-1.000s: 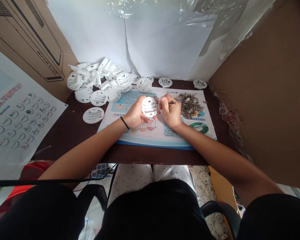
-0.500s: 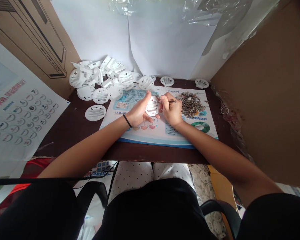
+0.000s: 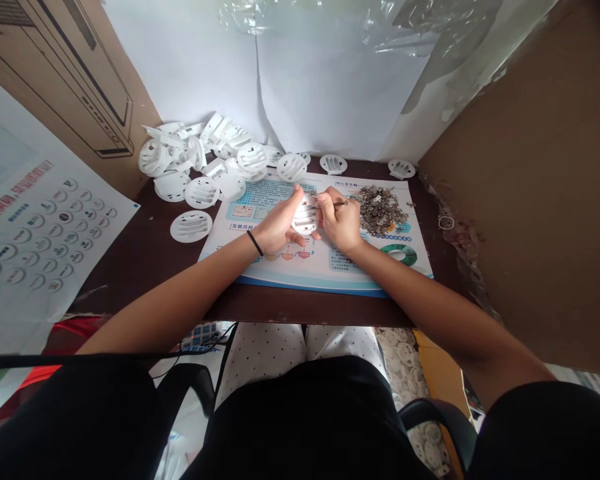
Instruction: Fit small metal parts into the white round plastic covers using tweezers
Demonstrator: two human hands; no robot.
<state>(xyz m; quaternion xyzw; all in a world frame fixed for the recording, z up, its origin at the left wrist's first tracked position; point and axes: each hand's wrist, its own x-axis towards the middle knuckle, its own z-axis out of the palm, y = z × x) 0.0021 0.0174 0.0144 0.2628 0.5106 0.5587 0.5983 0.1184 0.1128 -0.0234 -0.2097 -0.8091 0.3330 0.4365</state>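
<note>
Now L hand grips disc, R hand tool.

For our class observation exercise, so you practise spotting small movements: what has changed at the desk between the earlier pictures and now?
The left hand has turned its grip, its thumb now rising along the left edge of the white slotted plastic disc, which sits slightly further right. The right hand keeps its slim tool at the disc. The pile of white discs and the metal scraps stayed put.
</note>
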